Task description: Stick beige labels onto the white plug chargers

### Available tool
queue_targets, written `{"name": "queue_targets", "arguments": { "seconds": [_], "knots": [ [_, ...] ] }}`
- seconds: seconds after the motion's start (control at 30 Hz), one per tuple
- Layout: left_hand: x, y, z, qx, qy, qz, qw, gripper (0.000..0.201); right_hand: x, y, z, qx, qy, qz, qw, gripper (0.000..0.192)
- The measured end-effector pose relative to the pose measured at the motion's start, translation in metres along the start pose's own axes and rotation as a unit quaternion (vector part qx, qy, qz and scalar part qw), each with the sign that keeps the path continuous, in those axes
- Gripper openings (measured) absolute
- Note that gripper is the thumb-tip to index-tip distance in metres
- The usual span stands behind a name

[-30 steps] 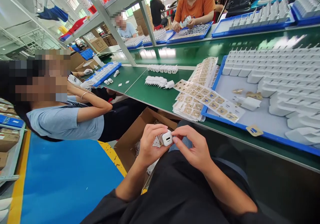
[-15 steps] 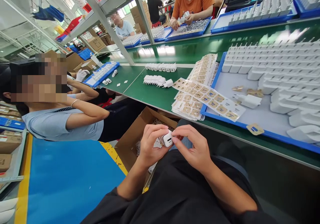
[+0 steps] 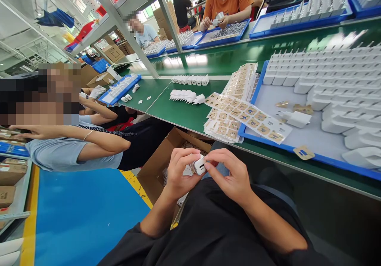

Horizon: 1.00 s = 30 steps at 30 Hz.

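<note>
Small white glossy plastic charger block (image 3: 199,165), rounded at the corners with a dark slot on its face, pinched low over the lap between both hands. Left hand (image 3: 178,175) wrapped around its left side, fingers (image 3: 185,154) curled over the top and clenched on the block. Right hand (image 3: 230,177) closed on its right edge, thumb and forefinger tips pressed against the face. Just behind and below the fingers, an open brown corrugated cardboard box (image 3: 154,167) with pale scraps inside. Beyond the fingers, the smooth green surface (image 3: 184,113), shiny under the lights. On it, up and to the right of the fingers, stacked white sheets of small tan rectangular labels (image 3: 235,113), one sheet draped over the rim of a shallow blue plastic tray (image 3: 262,145). In that tray, dense rows of matt white boxy charger bodies (image 3: 330,79) with thin metal prongs upright, plus one lying loose. Further back, two short rows of the same white blocks (image 3: 187,88). Well to the left of the fingers, a seated co-worker in a pale blue shirt (image 3: 71,151), bare forearm bent. Underfoot to the left, a flat blue floor (image 3: 86,214) edged with a yellow stripe.
</note>
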<state>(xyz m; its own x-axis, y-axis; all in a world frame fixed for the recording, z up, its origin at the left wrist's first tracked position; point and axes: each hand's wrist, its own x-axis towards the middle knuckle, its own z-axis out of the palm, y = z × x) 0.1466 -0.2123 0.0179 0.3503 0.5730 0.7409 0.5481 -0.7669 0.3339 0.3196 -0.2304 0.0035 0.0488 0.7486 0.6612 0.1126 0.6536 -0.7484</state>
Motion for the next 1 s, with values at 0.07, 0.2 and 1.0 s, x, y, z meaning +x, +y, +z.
{"name": "queue_targets", "arguments": {
  "seconds": [0.07,0.2,1.0],
  "knots": [
    [-0.0008,-0.0007,-0.0002,-0.004,0.000,-0.002,1.000,0.040,0.0005,0.0000,0.0003,-0.003,-0.002,0.001,1.000,0.019],
    [-0.0022,-0.0013,-0.0008,-0.006,-0.001,0.001,1.000,0.042,0.0011,0.0008,0.0014,-0.026,0.004,-0.019,0.999,0.018],
    [-0.0062,0.0009,-0.0015,0.011,0.028,0.021,0.999,0.033,-0.0013,0.0079,0.0034,-0.042,-0.018,-0.063,0.997,0.018]
  ]
}}
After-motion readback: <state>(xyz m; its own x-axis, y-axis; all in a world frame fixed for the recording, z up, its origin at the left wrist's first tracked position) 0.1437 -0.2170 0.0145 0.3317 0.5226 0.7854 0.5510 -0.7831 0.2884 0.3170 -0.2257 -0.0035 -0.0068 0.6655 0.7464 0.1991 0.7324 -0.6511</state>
